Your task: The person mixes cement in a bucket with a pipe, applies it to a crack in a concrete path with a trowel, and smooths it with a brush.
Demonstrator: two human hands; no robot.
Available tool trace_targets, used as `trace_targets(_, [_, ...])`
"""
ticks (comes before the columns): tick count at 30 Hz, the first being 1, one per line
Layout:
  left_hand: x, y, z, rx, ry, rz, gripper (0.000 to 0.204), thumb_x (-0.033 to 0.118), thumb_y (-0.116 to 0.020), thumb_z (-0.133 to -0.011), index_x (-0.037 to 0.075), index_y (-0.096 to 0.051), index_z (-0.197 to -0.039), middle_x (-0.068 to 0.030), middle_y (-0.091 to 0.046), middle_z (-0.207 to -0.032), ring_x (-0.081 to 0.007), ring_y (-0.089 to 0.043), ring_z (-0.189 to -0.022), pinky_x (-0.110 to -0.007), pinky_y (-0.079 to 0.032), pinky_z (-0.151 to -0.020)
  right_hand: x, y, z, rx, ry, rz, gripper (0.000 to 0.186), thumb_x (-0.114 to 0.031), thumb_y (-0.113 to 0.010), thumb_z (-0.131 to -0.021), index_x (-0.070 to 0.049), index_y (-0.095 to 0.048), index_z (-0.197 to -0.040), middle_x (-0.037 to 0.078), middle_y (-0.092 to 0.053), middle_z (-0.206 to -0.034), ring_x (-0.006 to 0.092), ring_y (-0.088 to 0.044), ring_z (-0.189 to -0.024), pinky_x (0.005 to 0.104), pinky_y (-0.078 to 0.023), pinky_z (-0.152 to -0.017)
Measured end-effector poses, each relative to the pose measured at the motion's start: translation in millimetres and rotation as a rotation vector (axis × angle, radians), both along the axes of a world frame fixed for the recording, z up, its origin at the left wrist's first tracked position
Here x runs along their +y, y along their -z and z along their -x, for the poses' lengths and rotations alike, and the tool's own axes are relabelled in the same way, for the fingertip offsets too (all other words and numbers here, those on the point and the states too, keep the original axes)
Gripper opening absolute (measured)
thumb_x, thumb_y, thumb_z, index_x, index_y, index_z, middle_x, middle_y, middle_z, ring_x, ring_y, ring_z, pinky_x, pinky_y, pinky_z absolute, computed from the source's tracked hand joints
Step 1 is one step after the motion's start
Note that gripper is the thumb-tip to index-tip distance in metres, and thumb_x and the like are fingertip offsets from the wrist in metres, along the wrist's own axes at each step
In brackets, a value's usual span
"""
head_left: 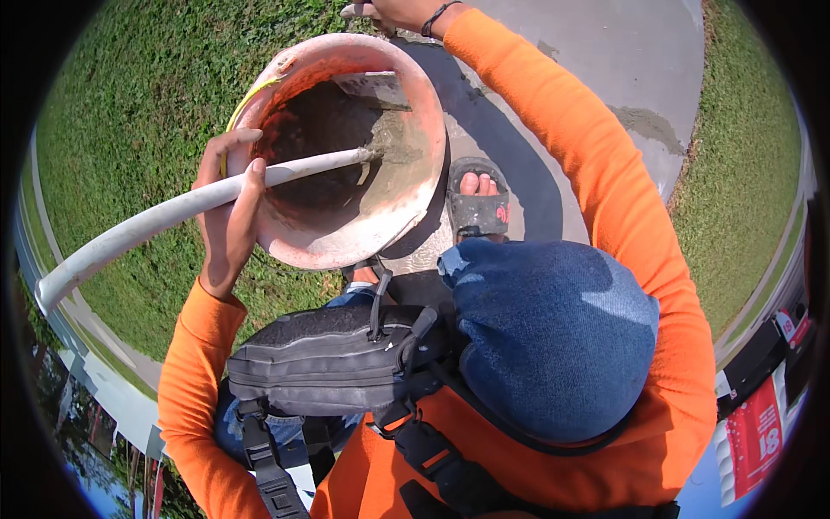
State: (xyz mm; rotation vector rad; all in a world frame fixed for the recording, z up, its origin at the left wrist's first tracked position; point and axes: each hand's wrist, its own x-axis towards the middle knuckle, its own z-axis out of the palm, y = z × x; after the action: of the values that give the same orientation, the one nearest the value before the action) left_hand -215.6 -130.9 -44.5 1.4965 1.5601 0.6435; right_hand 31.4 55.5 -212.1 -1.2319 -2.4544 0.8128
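A pinkish-white bucket (412, 198) with a yellow handle holds dark, wet grey mix (393, 138) and a pale flat piece near its far wall. My left hand (226, 203) is closed round a long whitish pipe (117, 244) at the bucket's left rim; the pipe's inner end is coated in mix, its outer end sticks out lower left. At the top edge, beyond the bucket, my right hand (405, 14) is closed on something I cannot make out, partly cut off by the picture's edge.
Grey concrete path (614, 60) with darker smears runs between grass (121, 104) on both sides. My sandalled foot (480, 206) stands right of the bucket. A black bag (303, 355) hangs at my front. A red sign (752, 432) shows at the lower right.
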Motion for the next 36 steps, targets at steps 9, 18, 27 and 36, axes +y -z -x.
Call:
trace_targets(9, [-1, -1, 1, 0.030, 0.001, -0.012, 0.028, 0.016, -0.059, -0.094, 0.000, -0.058, -0.116, -0.0098, -0.058, -0.115, -0.0169, -0.053, -0.110, -0.032, -0.039, -0.099, -27, 5, -47, 0.206, 0.271, 0.110, 0.014, -0.018, -0.067, -0.089, -0.006, -0.064, -0.094, 0.007, -0.069, -0.074, 0.0174, -0.068, -0.063, 0.0314, -0.054, -0.056])
trace_targets(18, [3, 1, -1, -0.004, 0.015, -0.069, 0.025, 0.009, -0.061, -0.092, 0.000, -0.058, -0.115, -0.0087, -0.060, -0.113, -0.0137, -0.055, -0.101, -0.029, -0.044, -0.091, -54, 19, -88, 0.519, 0.608, 0.287, 0.013, -0.018, -0.067, -0.090, -0.006, -0.063, -0.094, 0.007, -0.069, -0.074, 0.0167, -0.068, -0.062, 0.0309, -0.054, -0.056])
trace_targets(27, [7, 0, -2, -0.020, 0.061, -0.059, 0.027, 0.012, -0.060, -0.094, 0.000, -0.056, -0.118, -0.0129, -0.059, -0.120, -0.0178, -0.055, -0.110, -0.033, -0.045, -0.095, -125, 8, -184, 0.825, 1.013, 0.387, 0.012, -0.013, -0.059, -0.094, -0.004, -0.061, -0.101, 0.005, -0.068, -0.080, 0.0124, -0.067, -0.064, 0.0252, -0.055, -0.055])
trace_targets(36, [9, 1, -6, -0.063, 0.058, -0.049, 0.029, 0.014, -0.060, -0.094, 0.000, -0.056, -0.118, -0.0134, -0.059, -0.122, -0.0189, -0.055, -0.113, -0.034, -0.044, -0.097, -114, 24, -178, 1.976, 0.830, 0.913, 0.026, -0.025, -0.055, -0.096, -0.003, -0.058, -0.110, 0.014, -0.063, -0.117, 0.0275, -0.066, -0.099, 0.0358, -0.059, -0.080])
